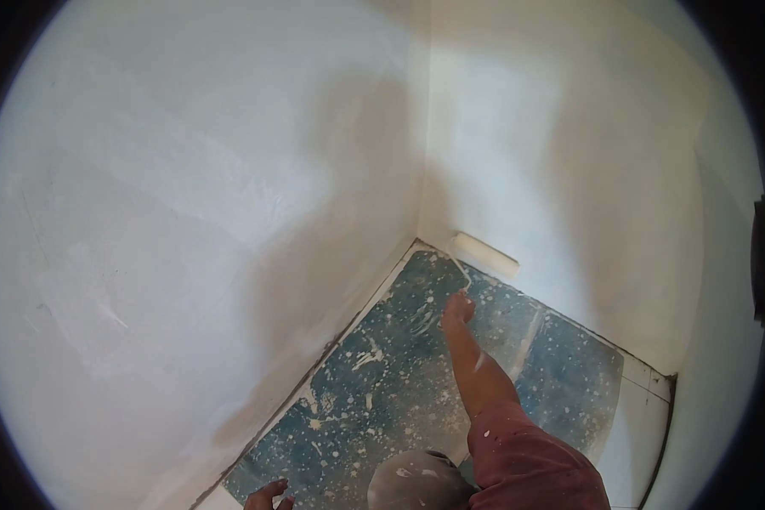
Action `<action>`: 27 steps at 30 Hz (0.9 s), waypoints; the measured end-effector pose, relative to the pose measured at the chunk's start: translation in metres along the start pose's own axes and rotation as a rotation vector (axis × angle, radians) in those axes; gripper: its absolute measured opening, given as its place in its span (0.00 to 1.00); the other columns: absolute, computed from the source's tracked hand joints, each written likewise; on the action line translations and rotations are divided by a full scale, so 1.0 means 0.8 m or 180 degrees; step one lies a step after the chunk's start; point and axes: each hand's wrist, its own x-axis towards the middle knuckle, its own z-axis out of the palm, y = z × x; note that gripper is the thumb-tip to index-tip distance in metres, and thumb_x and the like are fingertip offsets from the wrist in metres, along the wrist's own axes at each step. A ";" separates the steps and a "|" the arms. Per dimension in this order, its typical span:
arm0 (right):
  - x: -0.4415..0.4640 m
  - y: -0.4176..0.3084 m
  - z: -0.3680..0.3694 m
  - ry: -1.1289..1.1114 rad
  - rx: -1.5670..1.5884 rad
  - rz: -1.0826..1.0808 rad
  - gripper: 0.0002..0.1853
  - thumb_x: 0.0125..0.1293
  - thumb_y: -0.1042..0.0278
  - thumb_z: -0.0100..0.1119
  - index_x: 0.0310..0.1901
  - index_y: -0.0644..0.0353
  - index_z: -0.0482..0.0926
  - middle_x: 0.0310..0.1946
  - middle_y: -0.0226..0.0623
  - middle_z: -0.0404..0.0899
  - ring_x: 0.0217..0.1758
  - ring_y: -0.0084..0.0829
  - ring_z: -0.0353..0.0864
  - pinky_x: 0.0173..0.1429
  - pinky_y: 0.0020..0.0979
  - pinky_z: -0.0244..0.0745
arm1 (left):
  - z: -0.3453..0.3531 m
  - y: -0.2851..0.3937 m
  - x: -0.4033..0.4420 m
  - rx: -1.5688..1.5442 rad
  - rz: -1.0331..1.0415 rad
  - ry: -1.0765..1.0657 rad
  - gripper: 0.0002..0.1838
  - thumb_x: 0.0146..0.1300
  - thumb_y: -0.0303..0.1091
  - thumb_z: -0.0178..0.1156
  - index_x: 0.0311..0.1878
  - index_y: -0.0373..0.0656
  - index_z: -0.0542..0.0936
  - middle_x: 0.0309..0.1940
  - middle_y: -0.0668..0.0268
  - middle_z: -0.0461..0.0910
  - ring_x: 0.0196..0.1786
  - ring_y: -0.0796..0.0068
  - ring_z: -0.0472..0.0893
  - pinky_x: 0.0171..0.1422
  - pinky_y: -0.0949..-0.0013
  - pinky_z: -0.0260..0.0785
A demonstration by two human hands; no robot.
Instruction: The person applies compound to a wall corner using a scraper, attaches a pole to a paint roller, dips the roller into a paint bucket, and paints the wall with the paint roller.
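My right hand (459,308) is closed around the handle of a paint roller, its arm stretched forward over the floor. The roller's pale sleeve (486,254) lies against the base of the right-hand wall (518,153), close to the corner. A thin bent wire frame (461,270) joins the sleeve to the handle, which my fingers mostly hide. At the bottom edge, my left hand (269,495) shows only in part, with its fingers apart and nothing visible in them. It is near the left wall and above the blue floor covering (391,374).
White paint drops and smears speckle the floor covering. Pale floor tiles (642,408) show at the right, with a dark cable-like line (667,442) along the edge. The left wall (161,212) meets the other at a corner. My knee (421,482) is at the bottom.
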 end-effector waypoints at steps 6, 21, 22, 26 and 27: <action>-0.010 -0.036 -0.025 0.0053 0.1072 -0.0491 0.18 0.76 0.56 0.57 0.53 0.66 0.77 0.28 0.38 0.77 0.26 0.28 0.74 0.32 0.35 0.70 | -0.002 -0.004 0.026 -0.0210 -0.0186 -0.0252 0.26 0.70 0.36 0.62 0.67 0.32 0.74 0.62 0.47 0.79 0.65 0.53 0.79 0.68 0.55 0.71; -0.019 -0.502 -0.097 -0.0574 0.2286 -0.2663 0.22 0.73 0.48 0.59 0.54 0.54 0.63 0.15 0.30 0.68 0.11 0.25 0.65 0.15 0.30 0.62 | -0.005 -0.046 0.048 -0.0194 0.0059 -0.0356 0.25 0.72 0.35 0.60 0.69 0.37 0.72 0.64 0.52 0.78 0.69 0.56 0.76 0.70 0.56 0.69; -0.050 -0.529 -0.120 -0.0505 0.2159 -0.2536 0.21 0.74 0.48 0.58 0.52 0.56 0.65 0.15 0.30 0.68 0.12 0.24 0.65 0.15 0.30 0.63 | -0.012 -0.033 0.047 -0.0057 0.0008 -0.0407 0.25 0.72 0.35 0.60 0.69 0.36 0.72 0.64 0.52 0.78 0.69 0.56 0.76 0.70 0.56 0.69; -0.108 -0.596 -0.191 -0.0336 0.1464 -0.2526 0.19 0.76 0.48 0.55 0.41 0.59 0.71 0.14 0.31 0.67 0.12 0.25 0.64 0.15 0.32 0.63 | 0.002 -0.080 0.054 -0.0129 0.0222 -0.0229 0.26 0.71 0.34 0.60 0.69 0.35 0.72 0.64 0.52 0.79 0.69 0.56 0.76 0.71 0.56 0.69; -0.112 -0.595 -0.199 -0.0280 0.1456 -0.2510 0.20 0.77 0.50 0.54 0.34 0.60 0.73 0.14 0.31 0.67 0.12 0.24 0.64 0.16 0.31 0.63 | 0.008 -0.093 0.055 -0.0191 0.0266 -0.0176 0.26 0.71 0.34 0.60 0.69 0.35 0.72 0.63 0.52 0.79 0.68 0.56 0.76 0.71 0.57 0.69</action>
